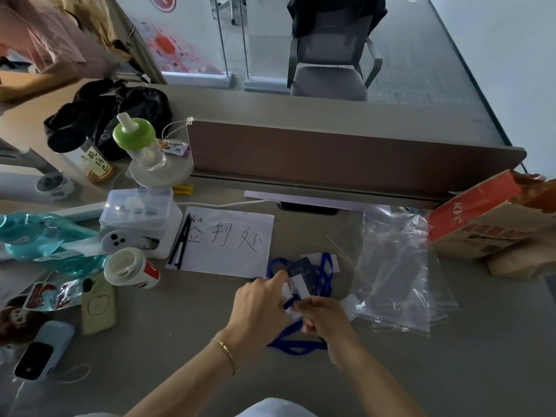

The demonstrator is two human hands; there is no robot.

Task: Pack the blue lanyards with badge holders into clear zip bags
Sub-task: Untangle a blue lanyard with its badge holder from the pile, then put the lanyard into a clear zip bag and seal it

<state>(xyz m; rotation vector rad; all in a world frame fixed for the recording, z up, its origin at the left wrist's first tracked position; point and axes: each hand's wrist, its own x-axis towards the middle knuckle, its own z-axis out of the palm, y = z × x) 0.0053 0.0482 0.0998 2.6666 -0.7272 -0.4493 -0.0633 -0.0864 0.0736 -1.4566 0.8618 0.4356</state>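
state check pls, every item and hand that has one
left hand: fingers on the badge holders
right hand: pinching the blue lanyard
blue lanyard: loose on the desk, not bagged
badge holders: on desk, not bagged
zip bags: flat pile, nothing inside
paper cup: lidded, tipped over

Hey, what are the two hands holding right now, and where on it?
Both hands work one blue lanyard. The right hand pinches its strap near the badge holder; the left hand rests fingers on the badge holder end.
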